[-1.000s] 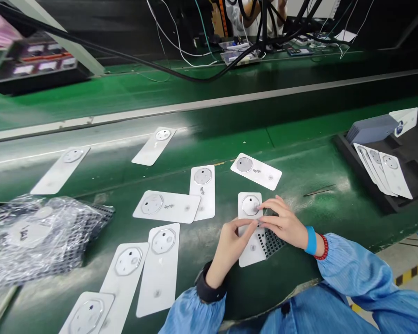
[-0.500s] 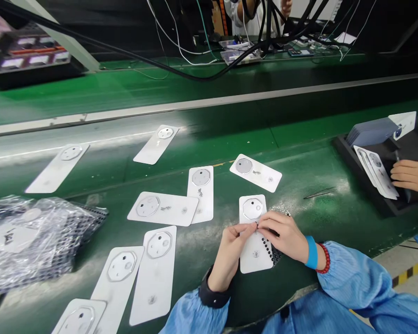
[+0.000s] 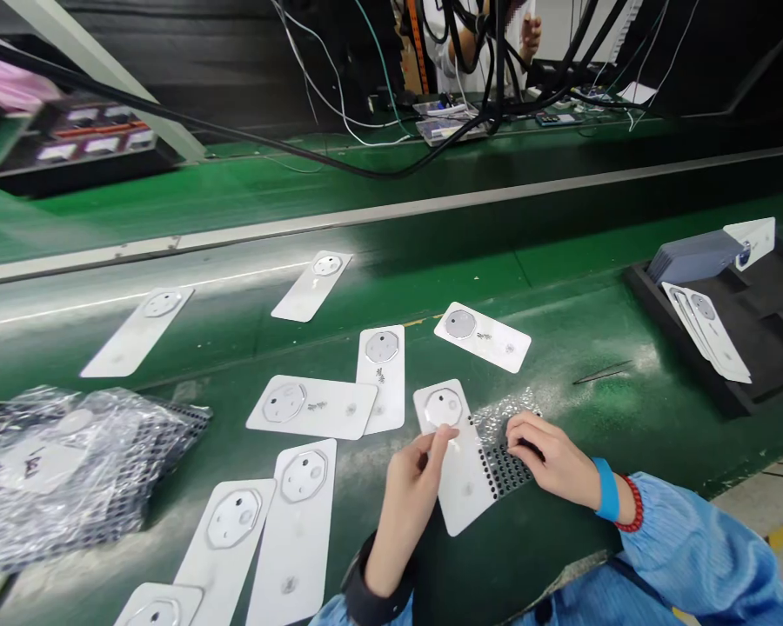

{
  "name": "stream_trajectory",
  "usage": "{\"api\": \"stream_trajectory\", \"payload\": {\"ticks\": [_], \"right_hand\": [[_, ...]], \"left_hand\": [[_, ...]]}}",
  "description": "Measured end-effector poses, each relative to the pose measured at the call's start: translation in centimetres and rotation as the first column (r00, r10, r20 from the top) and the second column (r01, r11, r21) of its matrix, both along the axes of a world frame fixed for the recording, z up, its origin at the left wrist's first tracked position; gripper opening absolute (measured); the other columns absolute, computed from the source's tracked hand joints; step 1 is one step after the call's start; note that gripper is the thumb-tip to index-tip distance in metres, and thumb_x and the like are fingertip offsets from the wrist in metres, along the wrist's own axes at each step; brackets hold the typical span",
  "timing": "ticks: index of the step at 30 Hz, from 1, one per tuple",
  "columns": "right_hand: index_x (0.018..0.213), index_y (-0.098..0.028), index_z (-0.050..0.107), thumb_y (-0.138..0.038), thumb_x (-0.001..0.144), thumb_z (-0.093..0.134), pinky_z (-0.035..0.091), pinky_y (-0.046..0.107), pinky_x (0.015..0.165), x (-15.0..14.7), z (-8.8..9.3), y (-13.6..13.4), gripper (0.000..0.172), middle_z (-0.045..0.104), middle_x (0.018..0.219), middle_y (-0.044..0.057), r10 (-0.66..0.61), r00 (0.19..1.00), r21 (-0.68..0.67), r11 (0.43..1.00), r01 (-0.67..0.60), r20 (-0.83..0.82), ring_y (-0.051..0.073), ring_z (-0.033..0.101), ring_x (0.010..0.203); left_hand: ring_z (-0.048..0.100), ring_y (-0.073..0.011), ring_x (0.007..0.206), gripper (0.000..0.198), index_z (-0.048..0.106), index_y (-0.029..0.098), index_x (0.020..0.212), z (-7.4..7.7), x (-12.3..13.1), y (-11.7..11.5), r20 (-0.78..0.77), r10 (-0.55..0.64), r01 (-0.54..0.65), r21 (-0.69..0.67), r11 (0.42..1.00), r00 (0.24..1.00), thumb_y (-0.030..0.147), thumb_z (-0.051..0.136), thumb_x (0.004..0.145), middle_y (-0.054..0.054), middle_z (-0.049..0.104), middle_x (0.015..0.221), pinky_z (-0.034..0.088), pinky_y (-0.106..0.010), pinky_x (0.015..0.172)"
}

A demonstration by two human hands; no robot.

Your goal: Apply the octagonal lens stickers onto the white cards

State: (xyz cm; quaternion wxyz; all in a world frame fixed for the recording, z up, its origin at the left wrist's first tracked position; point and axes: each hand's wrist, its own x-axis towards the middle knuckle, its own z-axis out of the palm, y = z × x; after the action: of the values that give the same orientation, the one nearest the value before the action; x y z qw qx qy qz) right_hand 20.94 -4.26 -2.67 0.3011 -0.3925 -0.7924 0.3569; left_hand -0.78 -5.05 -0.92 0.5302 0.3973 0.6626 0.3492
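A white panel [image 3: 460, 487] with an octagonal silver recess lies tilted in front of me. Over it, just below the recess, is my left hand [image 3: 408, 500], thumb and forefinger drawn together; whatever they pinch is too small to make out. A clear sheet of black dots [image 3: 505, 469] lies along the panel's right side, partly against its edge. My right hand [image 3: 548, 456] is at that sheet with its fingers curled and closed at the tips, which hide anything between them.
Several similar panels [image 3: 313, 407] lie to the left and farther back. A clear plastic bag [image 3: 71, 469] of dotted sheets sits at far left. Tweezers [image 3: 601, 374] lie right of the hands, near a black tray [image 3: 744, 391] with panels. Cables [image 3: 391, 169] hang behind; a person stands beyond.
My hands have moved apart, the left going left and the right going right. The panel has turned and shifted left, uncovering more of the dotted sheet. The other person's hand has left the tray.
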Motion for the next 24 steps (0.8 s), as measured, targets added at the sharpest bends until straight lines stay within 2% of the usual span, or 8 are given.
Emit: {"api": "stream_trajectory", "payload": {"ticks": [4, 6, 8, 10, 12, 14, 19, 24], "right_hand": [[0.081, -0.021, 0.055, -0.016, 0.095, 0.048, 0.052, 0.03, 0.073, 1.0, 0.5, 0.2, 0.017, 0.06, 0.086, 0.005, -0.063, 0.996, -0.049, 0.997, 0.059, -0.066, 0.016, 0.059, 0.08], [0.079, -0.02, 0.057, -0.018, 0.094, 0.052, 0.052, 0.031, 0.076, 0.9, 1.6, 0.6, 0.016, 0.061, 0.088, 0.005, -0.138, 0.984, -0.072, 0.989, 0.131, -0.11, 0.017, 0.061, 0.084], [0.079, -0.02, 0.058, -0.018, 0.091, 0.055, 0.052, 0.033, 0.082, 0.5, 3.2, 0.8, 0.013, 0.061, 0.096, 0.007, -0.218, 0.965, -0.081, 0.975, 0.207, -0.146, 0.019, 0.062, 0.091], [0.08, -0.02, 0.06, -0.017, 0.089, 0.057, 0.051, 0.035, 0.087, -0.2, 4.9, 0.8, 0.01, 0.059, 0.103, 0.007, -0.242, 0.956, -0.059, 0.97, 0.236, -0.167, 0.02, 0.061, 0.096], [0.082, -0.02, 0.062, -0.015, 0.089, 0.057, 0.052, 0.035, 0.087, -1.1, 6.2, 0.6, 0.01, 0.057, 0.104, 0.007, -0.209, 0.962, -0.009, 0.978, 0.211, -0.176, 0.019, 0.06, 0.095], [0.084, -0.02, 0.063, -0.015, 0.089, 0.057, 0.053, 0.034, 0.085, -1.9, 6.9, 0.3, 0.01, 0.055, 0.104, 0.008, -0.188, 0.967, 0.058, 0.978, 0.201, -0.173, 0.019, 0.06, 0.093], [0.086, -0.02, 0.064, -0.016, 0.09, 0.055, 0.05, 0.045, 0.095, -2.5, 7.3, -0.5, 0.01, 0.051, 0.127, 0.012, -0.246, 0.96, 0.189, 0.945, 0.268, -0.134, 0.028, 0.055, 0.116], [0.086, -0.022, 0.066, -0.014, 0.089, 0.059, 0.047, 0.05, 0.104, -2.7, 7.1, -0.8, 0.011, 0.048, 0.137, 0.011, -0.293, 0.941, 0.189, 0.927, 0.323, -0.17, 0.03, 0.052, 0.124]], "left_hand": [[0.035, -0.0124, 0.04, 0.04, 0.074, 0.017, 0.102, 1.7, -1.6, -1.7, -0.218, 0.069, -0.044, 0.117, 0.992, 0.973, 0.047, 0.068, 0.076, 0.006, 0.04, 0.043, 0.027, -0.024, 0.041], [0.039, -0.0134, 0.038, 0.061, 0.056, 0.02, 0.133, 2.6, -1.2, -2.5, -0.189, 0.156, -0.122, 0.181, 0.976, 0.969, 0.044, 0.068, 0.078, 0.009, 0.041, 0.044, 0.029, -0.024, 0.039], [0.048, -0.0153, 0.041, 0.082, 0.031, 0.021, 0.15, 3.4, -0.1, -3.1, -0.113, 0.196, -0.17, 0.206, 0.964, 0.974, 0.041, 0.067, 0.08, 0.008, 0.05, 0.048, 0.037, -0.023, 0.04], [0.059, -0.017, 0.049, 0.075, 0.04, 0.019, 0.145, 4.2, 1.3, -3.4, -0.044, 0.165, -0.153, 0.191, 0.97, 0.985, 0.041, 0.068, 0.079, 0.003, 0.062, 0.057, 0.045, -0.023, 0.045], [0.066, -0.0194, 0.062, 0.049, 0.063, 0.017, 0.12, 4.9, 2.6, -3.5, -0.001, 0.12, -0.118, 0.172, 0.978, 0.993, 0.041, 0.069, 0.078, -0.003, 0.071, 0.072, 0.052, -0.024, 0.054], [0.069, -0.0205, 0.069, 0.031, 0.07, 0.017, 0.101, 5.5, 3.6, -3.5, 0.022, 0.101, -0.103, 0.164, 0.981, 0.995, 0.039, 0.069, 0.078, -0.006, 0.074, 0.081, 0.054, -0.024, 0.058], [0.07, -0.0204, 0.074, 0.024, 0.071, 0.017, 0.097, 6.1, 4.5, -3.4, 0.09, 0.072, -0.09, 0.214, 0.973, 0.993, 0.034, 0.067, 0.081, -0.006, 0.076, 0.087, 0.057, -0.023, 0.065], [0.071, -0.0227, 0.083, 0.027, 0.072, 0.018, 0.103, 6.3, 5.0, -3.5, 0.078, 0.059, -0.076, 0.232, 0.97, 0.995, 0.035, 0.063, 0.085, -0.008, 0.076, 0.097, 0.056, -0.025, 0.071]]}}
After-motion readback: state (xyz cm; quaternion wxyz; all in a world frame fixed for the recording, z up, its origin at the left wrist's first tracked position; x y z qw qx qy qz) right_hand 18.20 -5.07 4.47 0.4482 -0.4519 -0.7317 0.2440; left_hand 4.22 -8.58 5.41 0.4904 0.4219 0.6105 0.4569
